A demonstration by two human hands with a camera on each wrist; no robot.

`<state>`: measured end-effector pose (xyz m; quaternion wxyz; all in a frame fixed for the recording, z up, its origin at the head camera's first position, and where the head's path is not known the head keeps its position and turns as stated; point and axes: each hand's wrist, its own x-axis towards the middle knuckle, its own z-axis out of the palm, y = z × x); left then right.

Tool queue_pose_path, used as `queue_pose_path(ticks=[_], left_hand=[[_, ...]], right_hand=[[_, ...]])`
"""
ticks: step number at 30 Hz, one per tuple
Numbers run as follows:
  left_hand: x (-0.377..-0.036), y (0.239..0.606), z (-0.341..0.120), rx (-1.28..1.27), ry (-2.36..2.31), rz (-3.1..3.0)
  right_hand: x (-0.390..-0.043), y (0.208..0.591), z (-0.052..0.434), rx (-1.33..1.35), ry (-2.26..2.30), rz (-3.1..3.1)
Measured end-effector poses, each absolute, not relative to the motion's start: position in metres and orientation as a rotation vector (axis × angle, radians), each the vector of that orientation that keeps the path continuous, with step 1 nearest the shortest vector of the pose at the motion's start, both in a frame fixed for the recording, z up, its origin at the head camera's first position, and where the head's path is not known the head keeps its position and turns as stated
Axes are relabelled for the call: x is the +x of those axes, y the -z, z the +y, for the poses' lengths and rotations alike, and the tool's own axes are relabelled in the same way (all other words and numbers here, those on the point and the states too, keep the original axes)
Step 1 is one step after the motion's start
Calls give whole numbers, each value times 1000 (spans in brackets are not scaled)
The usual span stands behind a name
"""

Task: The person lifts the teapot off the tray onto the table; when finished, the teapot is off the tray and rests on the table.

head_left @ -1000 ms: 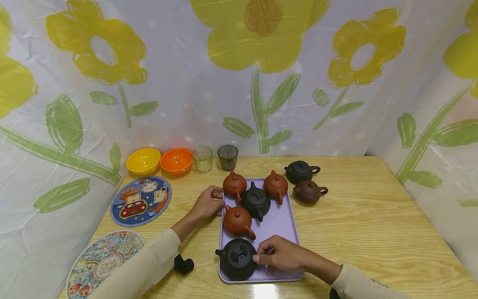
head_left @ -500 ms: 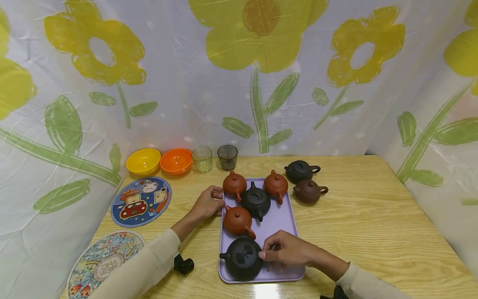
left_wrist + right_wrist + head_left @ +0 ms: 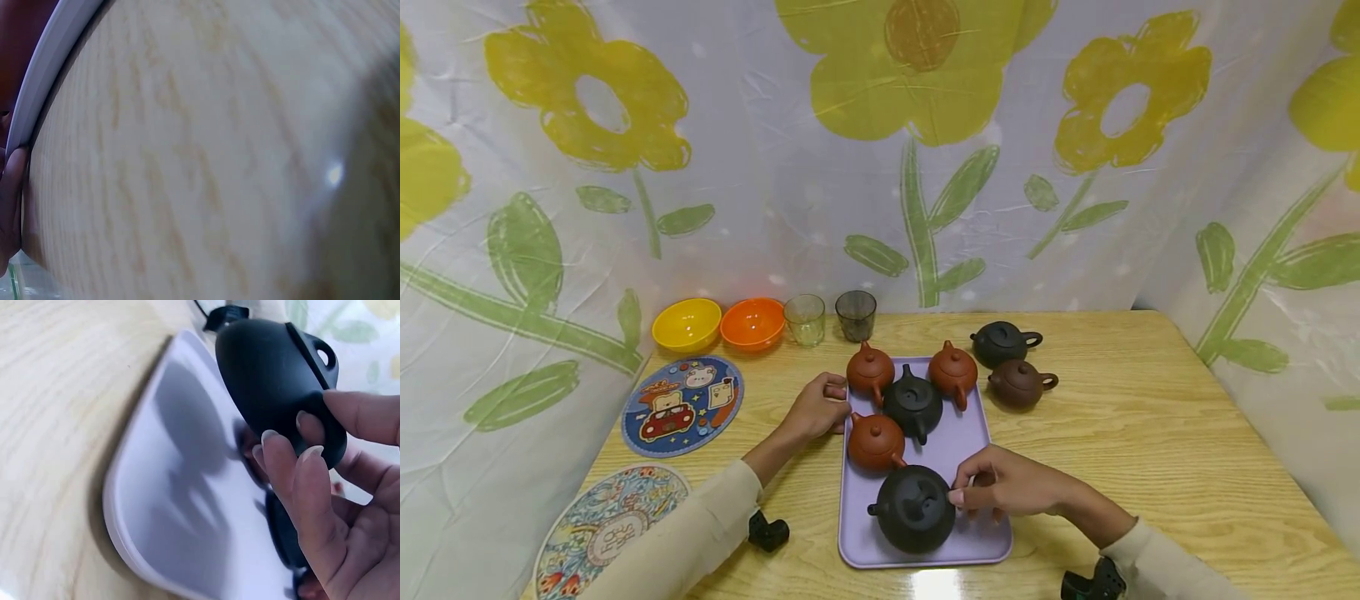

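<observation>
A lilac tray (image 3: 977,537) lies on the wooden table and carries several small teapots. My right hand (image 3: 1000,486) grips the near black teapot (image 3: 914,508) by its right side and holds it over the tray's front part. In the right wrist view the black teapot (image 3: 275,381) is raised above the tray (image 3: 187,506), with my fingers (image 3: 300,481) curled round it. My left hand (image 3: 820,406) holds the tray's left rim, next to a red-brown teapot (image 3: 870,372). Another red-brown teapot (image 3: 874,441), a black one (image 3: 913,403) and a third red-brown one (image 3: 953,372) also sit on the tray.
A black teapot (image 3: 1002,342) and a brown teapot (image 3: 1019,384) stand on the table right of the tray. At the back left are a yellow bowl (image 3: 687,323), an orange bowl (image 3: 752,322) and two glasses (image 3: 831,317). Two round mats (image 3: 682,402) lie at the left.
My right hand has carried the near black teapot to the right and slightly away from me, lifting it off the tray. My left hand has stayed on the tray's rim.
</observation>
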<state>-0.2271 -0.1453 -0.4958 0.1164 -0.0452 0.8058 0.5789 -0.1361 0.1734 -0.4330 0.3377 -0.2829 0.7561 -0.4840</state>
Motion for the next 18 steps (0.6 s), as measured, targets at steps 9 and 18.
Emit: queue_pose_path(ticks=[9, 18], left_hand=[[-227, 496, -145, -128, -1714, 2347], [-227, 495, -144, -138, -1708, 2347]], right_hand=[[-148, 428, 200, -782, 1251, 2023], [-162, 428, 232, -802, 1244, 2014]])
